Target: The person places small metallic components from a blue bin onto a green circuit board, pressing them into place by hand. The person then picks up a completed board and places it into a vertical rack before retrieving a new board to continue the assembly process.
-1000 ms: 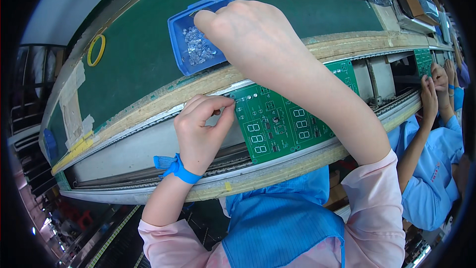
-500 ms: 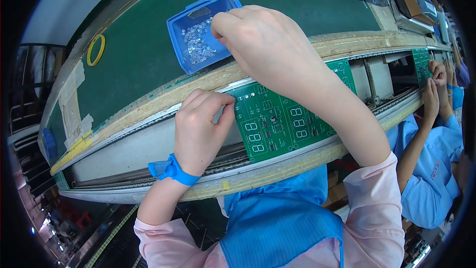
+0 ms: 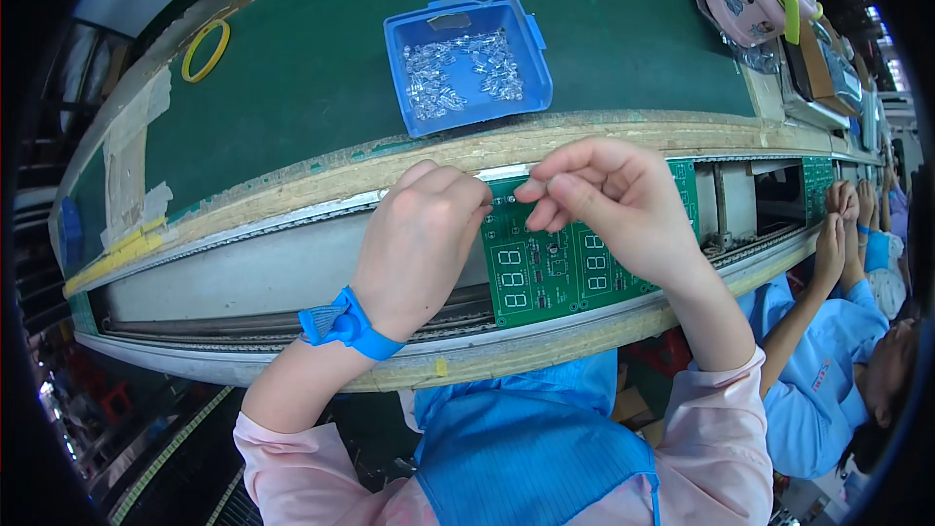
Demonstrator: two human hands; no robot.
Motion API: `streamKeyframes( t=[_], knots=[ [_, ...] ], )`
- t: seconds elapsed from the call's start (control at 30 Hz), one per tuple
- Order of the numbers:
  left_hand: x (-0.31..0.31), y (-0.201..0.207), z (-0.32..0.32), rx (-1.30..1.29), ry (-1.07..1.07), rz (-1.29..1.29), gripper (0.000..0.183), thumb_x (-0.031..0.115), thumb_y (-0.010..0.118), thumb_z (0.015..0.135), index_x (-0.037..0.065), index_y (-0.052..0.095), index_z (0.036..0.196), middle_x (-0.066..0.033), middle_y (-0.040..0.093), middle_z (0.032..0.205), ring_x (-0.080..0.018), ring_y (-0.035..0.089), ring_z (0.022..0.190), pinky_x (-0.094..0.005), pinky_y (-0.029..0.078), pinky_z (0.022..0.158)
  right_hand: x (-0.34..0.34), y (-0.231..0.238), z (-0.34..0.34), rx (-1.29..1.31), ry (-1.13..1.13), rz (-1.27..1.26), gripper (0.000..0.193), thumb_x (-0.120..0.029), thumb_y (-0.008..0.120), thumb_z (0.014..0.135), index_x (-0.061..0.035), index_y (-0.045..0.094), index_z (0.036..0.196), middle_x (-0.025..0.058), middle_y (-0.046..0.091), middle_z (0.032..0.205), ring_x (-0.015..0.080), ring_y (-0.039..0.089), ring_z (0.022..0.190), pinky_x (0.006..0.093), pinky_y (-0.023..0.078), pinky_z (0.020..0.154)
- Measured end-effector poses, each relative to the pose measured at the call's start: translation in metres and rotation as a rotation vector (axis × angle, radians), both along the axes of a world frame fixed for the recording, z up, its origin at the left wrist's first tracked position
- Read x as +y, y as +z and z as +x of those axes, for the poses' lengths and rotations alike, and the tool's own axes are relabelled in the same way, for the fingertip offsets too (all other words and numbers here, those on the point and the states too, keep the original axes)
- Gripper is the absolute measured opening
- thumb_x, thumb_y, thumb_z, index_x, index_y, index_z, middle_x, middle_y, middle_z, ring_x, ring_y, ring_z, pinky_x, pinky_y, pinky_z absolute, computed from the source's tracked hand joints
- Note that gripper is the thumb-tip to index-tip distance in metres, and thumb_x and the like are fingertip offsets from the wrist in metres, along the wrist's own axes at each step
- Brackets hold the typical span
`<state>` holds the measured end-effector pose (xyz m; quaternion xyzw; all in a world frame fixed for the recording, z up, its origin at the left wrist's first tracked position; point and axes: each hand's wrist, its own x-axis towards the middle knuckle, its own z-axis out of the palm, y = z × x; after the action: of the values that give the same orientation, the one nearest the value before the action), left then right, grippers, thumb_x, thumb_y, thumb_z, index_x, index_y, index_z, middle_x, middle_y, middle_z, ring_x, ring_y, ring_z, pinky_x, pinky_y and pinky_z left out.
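Observation:
A green circuit board (image 3: 542,284) with white digit outlines and small mounted parts lies across the rails in front of me. At its upper left corner my left hand (image 3: 421,234), a blue strap around the wrist, has its fingertips pinched together; whatever they hold is hidden. Over the board's upper edge is my right hand (image 3: 623,214), fingers curled in toward the thumb, and I cannot make out what is between them. Small clear parts sit on the board between the two hands. Beyond the board stands a blue bin (image 3: 477,121) holding many small clear components (image 3: 429,88).
A wooden ledge (image 3: 321,171) runs between rails and green bench top (image 3: 302,68). A yellow tape ring (image 3: 205,51) lies at the far left, a pink bag (image 3: 750,5) at the far right. Another person (image 3: 818,360) in blue works at a second board (image 3: 817,180) on the right.
My right hand has come back from the blue bin to the board's upper edge. My left hand stays at the board's corner, its fingers now turned more downward. The view has shifted.

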<state>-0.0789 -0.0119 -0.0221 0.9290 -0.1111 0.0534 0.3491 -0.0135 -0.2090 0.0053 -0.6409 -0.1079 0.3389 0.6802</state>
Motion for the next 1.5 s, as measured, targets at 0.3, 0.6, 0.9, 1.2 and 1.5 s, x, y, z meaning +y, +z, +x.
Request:
streamKeyframes(
  t=[0.3, 0.6, 0.9, 1.2, 1.5],
  knots=[
    [0.002, -0.011, -0.005, -0.063, 0.034, -0.105, 0.010, 0.001, 0.071, 0.076, 0.000, 0.067, 0.084, -0.0128, 0.064, 0.081, -0.0316, 0.061, 0.080, -0.0405, 0.049, 0.071, -0.010, -0.008, -0.009, -0.101, 0.044, 0.013, 0.016, 0.006, 0.064, 0.089, 0.0026, 0.071, 0.103, 0.0072, 0.066, 0.104, 0.0099, 0.063, 0.092, 0.0220, 0.052, 0.076],
    [0.006, -0.018, -0.008, -0.107, -0.015, -0.076, 0.012, 0.000, 0.071, 0.075, 0.001, 0.063, 0.085, -0.0116, 0.061, 0.081, -0.0306, 0.058, 0.081, -0.0403, 0.048, 0.072, -0.001, -0.012, -0.011, -0.322, -0.024, -0.109, 0.015, 0.009, 0.065, 0.085, 0.0037, 0.070, 0.098, 0.0098, 0.067, 0.100, 0.0137, 0.065, 0.089, 0.0253, 0.053, 0.073],
    [0.008, -0.021, -0.010, -0.123, -0.029, -0.067, 0.011, 0.002, 0.070, 0.076, 0.001, 0.063, 0.085, -0.0111, 0.057, 0.082, -0.0289, 0.057, 0.082, -0.0386, 0.049, 0.073, 0.019, -0.020, -0.004, -1.071, 0.214, -0.441, 0.014, 0.008, 0.068, 0.075, 0.0005, 0.067, 0.087, 0.0121, 0.065, 0.091, 0.0274, 0.065, 0.081, 0.0353, 0.052, 0.070],
    [0.006, -0.022, -0.010, -0.162, -0.009, -0.104, 0.010, 0.001, 0.068, 0.075, 0.002, 0.062, 0.082, -0.0108, 0.056, 0.080, -0.0285, 0.056, 0.082, -0.0390, 0.049, 0.073, 0.024, -0.022, -0.007, -0.955, 0.185, -0.483, 0.037, 0.007, 0.068, 0.074, -0.0005, 0.054, 0.107, 0.0116, 0.065, 0.089, 0.0295, 0.064, 0.084, 0.0363, 0.051, 0.073],
    [0.005, -0.024, -0.010, -0.182, 0.002, -0.111, 0.009, 0.001, 0.067, 0.075, 0.001, 0.062, 0.082, -0.0109, 0.055, 0.080, -0.0284, 0.056, 0.082, -0.0392, 0.049, 0.073, 0.027, -0.018, -0.007, -1.038, 0.199, -0.516, 0.036, 0.008, 0.068, 0.073, -0.0002, 0.055, 0.105, 0.0121, 0.065, 0.084, 0.0297, 0.065, 0.080, 0.0381, 0.051, 0.070]
  ],
)
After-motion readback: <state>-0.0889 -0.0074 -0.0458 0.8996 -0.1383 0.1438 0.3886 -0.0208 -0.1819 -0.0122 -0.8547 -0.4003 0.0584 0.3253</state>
